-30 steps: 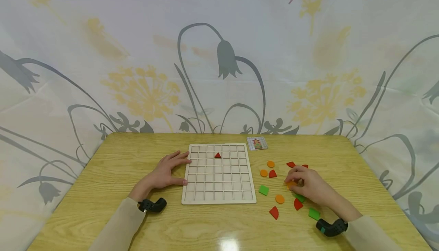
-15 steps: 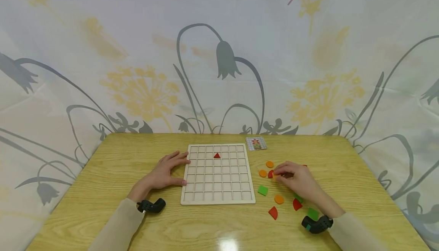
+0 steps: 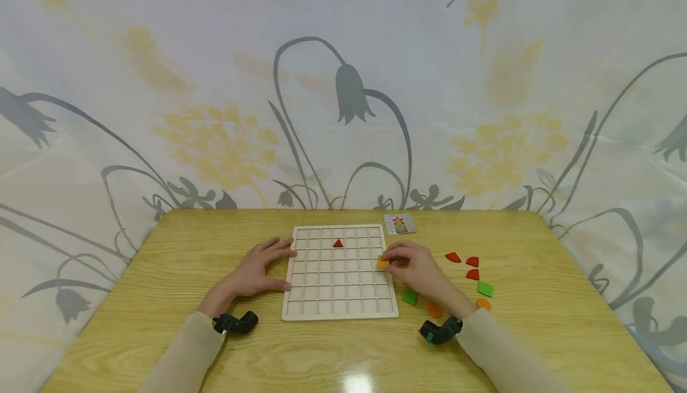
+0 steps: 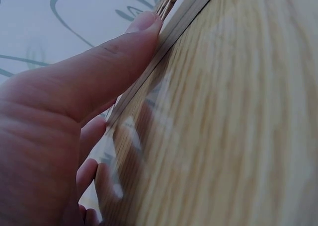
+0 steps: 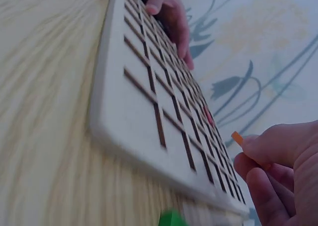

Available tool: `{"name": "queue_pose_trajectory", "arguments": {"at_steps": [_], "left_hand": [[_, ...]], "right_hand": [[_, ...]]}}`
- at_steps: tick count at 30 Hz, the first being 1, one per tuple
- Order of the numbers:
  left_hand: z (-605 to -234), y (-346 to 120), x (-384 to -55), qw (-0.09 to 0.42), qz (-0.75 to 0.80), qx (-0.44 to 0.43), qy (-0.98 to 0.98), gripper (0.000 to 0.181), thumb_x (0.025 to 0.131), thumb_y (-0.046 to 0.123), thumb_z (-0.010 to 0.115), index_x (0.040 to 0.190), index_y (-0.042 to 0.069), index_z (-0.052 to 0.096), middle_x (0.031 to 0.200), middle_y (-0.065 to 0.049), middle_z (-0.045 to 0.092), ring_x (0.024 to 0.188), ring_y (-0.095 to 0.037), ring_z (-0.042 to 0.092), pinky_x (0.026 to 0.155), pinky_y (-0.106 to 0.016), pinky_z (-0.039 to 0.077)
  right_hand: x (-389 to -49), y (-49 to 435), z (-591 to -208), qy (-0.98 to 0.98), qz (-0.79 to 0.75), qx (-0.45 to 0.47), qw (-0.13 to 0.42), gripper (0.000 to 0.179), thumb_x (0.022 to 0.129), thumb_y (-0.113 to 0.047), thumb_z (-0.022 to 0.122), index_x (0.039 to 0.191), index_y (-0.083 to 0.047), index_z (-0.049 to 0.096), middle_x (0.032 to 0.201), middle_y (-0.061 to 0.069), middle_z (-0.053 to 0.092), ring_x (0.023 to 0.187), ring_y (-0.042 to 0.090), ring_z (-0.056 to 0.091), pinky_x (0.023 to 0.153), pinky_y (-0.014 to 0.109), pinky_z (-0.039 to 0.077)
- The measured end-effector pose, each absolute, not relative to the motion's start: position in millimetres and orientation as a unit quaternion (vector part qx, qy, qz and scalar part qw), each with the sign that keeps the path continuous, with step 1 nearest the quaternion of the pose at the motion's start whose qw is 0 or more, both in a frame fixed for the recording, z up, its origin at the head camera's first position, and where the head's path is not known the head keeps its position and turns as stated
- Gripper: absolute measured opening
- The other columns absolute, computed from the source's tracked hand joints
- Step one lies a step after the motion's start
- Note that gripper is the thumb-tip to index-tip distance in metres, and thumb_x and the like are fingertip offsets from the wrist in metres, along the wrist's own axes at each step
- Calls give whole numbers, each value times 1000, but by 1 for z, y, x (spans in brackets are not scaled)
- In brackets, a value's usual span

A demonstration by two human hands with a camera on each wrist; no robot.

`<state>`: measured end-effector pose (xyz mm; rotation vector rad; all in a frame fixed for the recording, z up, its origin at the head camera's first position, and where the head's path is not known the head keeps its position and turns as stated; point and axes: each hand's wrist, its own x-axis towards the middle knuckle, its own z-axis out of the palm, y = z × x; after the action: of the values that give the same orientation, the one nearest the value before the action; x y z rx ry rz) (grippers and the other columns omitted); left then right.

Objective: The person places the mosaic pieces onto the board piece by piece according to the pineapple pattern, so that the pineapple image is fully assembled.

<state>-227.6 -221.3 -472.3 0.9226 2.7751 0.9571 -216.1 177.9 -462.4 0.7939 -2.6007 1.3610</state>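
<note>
A white grid board (image 3: 316, 293) lies flat on the table, with one red triangle tile (image 3: 337, 243) in a cell of its second row. My left hand (image 3: 256, 271) rests at the board's left edge, thumb and fingertips against the rim; the left wrist view shows the thumb (image 4: 114, 59) along that edge. Over the board's right edge my right hand (image 3: 415, 268) pinches a small orange tile (image 3: 382, 262) that looks square-cornered. In the right wrist view the orange tile (image 5: 237, 137) sticks out edge-on between thumb and fingers, above the grid.
Right of the board lie loose tiles: red quarter circles (image 3: 472, 261), green squares (image 3: 485, 288) and orange rounds (image 3: 483, 303). My right forearm hides some of them. A small picture card (image 3: 399, 224) lies behind, near the board's top right corner. A patterned cloth hangs behind the table.
My right hand has moved left from the loose tiles to the board's right edge, carrying the orange tile. Several tiles it covered now show. The left hand has kept its place.
</note>
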Motion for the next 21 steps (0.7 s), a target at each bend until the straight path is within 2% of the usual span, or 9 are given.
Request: {"name": "queue_pose_trajectory", "arguments": {"at_steps": [6, 16, 21], "left_hand": [[-474, -222, -228, 31, 312, 296, 902, 70, 81, 40, 82, 141, 13, 58, 159, -10, 35, 148, -40, 18, 112, -66, 9], [-474, -222, -228, 31, 311, 296, 903, 70, 82, 42, 81, 142, 14, 58, 159, -9, 35, 148, -39, 18, 113, -65, 9], [-473, -221, -227, 34, 317, 298, 900, 71, 82, 41, 81, 142, 13, 57, 159, -9, 34, 148, -39, 17, 113, -65, 9]], "right_hand": [[-230, 145, -463, -847, 455, 272, 44, 14, 87, -6, 77, 100, -9, 77, 105, 2, 69, 88, 15, 68, 75, 27, 57], [-251, 109, -475, -858, 452, 242, 25, 13, 86, -10, 79, 98, -14, 77, 100, -4, 68, 83, 10, 62, 74, 27, 53], [-255, 101, -478, -859, 442, 256, 40, 10, 86, -9, 78, 96, -13, 78, 100, -3, 68, 86, 12, 64, 77, 28, 54]]}}
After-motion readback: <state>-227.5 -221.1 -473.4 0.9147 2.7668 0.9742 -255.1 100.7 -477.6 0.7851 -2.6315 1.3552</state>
